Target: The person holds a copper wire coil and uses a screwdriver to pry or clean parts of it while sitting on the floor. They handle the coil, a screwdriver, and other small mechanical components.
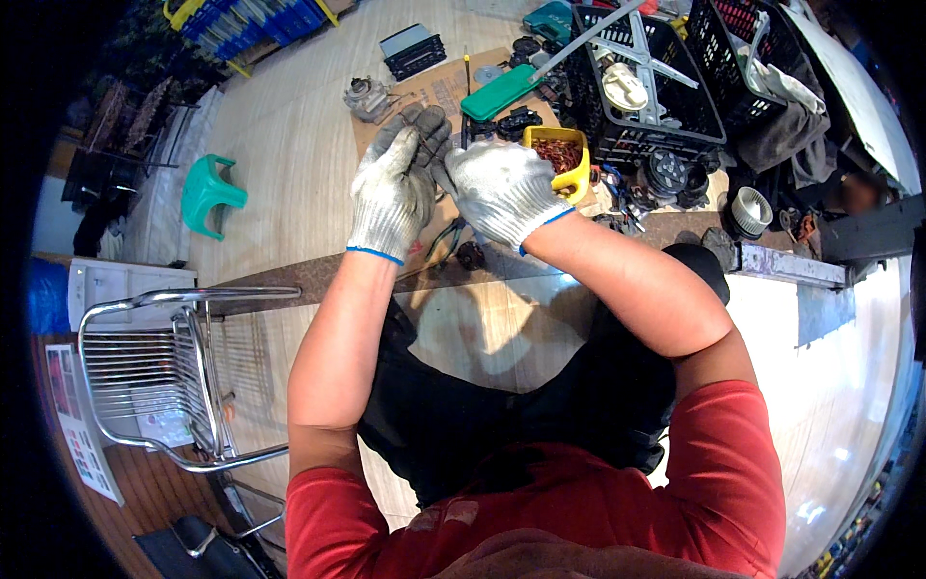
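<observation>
My left hand [394,188], in a white knit glove with soiled grey fingers, is closed, its fingertips pressed together on something too small to make out. Just beside it is my right hand [503,188], gloved the same way and closed around a thin dark tool [443,179] that points toward the left fingers; its kind is unclear. Behind the right hand stands a yellow tub [579,181] filled with small reddish pieces. Cardboard [439,92] lies beneath the work. Pliers-like handles [446,236] rest on the floor below my hands.
Black crates [617,145] stand at the far right. A green object with a long grey bar [502,94], a metal part [367,98] and a black box-shaped unit [413,53] lie ahead. Leftward are a green stool [210,196] and a chrome chair [183,299].
</observation>
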A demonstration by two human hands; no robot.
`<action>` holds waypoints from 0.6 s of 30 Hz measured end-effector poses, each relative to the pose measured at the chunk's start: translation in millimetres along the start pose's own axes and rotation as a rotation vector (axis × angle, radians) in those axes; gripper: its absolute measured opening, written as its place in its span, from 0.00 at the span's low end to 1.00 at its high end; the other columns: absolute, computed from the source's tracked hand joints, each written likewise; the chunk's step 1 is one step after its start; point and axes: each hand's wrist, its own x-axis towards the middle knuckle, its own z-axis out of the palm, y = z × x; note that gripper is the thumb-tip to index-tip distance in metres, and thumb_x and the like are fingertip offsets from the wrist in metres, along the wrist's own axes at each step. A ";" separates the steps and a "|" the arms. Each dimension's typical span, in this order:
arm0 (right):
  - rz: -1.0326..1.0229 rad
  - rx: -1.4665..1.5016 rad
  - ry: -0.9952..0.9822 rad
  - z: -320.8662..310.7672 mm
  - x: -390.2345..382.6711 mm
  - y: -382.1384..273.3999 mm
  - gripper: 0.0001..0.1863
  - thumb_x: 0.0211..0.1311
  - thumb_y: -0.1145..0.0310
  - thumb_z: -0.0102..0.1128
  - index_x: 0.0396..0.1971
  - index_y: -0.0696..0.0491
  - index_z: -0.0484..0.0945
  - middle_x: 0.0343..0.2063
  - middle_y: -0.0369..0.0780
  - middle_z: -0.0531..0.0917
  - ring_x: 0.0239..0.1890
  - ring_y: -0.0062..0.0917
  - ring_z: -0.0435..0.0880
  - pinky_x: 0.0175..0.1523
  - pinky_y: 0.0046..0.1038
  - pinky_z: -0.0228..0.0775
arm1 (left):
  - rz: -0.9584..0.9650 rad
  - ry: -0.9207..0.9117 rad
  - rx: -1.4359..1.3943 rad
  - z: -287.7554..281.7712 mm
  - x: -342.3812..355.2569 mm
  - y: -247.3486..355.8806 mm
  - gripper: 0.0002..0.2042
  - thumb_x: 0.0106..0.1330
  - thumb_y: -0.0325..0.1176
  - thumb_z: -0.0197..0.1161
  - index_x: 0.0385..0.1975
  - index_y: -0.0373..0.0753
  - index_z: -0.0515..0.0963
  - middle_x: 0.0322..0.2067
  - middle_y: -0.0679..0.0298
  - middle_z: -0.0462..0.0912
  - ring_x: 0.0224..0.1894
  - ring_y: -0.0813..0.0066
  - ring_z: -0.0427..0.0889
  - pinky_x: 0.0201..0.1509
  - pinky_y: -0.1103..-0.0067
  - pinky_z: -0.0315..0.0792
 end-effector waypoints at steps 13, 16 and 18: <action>-0.098 0.257 -0.304 5.1 7.3 14.1 0.18 0.67 0.59 0.48 0.53 0.35 0.81 0.42 0.42 0.85 0.44 0.39 0.85 0.49 0.42 0.77 | 0.027 -0.094 -0.098 -9.0 1.8 24.1 0.15 0.71 0.27 0.52 0.56 0.33 0.71 0.48 0.48 0.80 0.52 0.50 0.80 0.58 0.55 0.76; -0.112 0.256 -0.305 15.8 8.7 17.4 0.18 0.66 0.61 0.48 0.53 0.35 0.81 0.42 0.42 0.85 0.44 0.40 0.85 0.50 0.40 0.77 | 0.022 -0.096 -0.111 -6.3 -0.9 25.2 0.14 0.71 0.27 0.52 0.55 0.33 0.71 0.46 0.50 0.80 0.50 0.52 0.81 0.56 0.57 0.77; -0.121 0.296 -0.331 16.9 11.9 22.4 0.16 0.65 0.63 0.52 0.50 0.42 0.81 0.38 0.42 0.85 0.40 0.37 0.85 0.45 0.37 0.78 | 0.009 -0.055 -0.099 -2.7 -3.4 25.1 0.14 0.71 0.27 0.52 0.54 0.33 0.71 0.46 0.51 0.80 0.49 0.53 0.81 0.54 0.58 0.78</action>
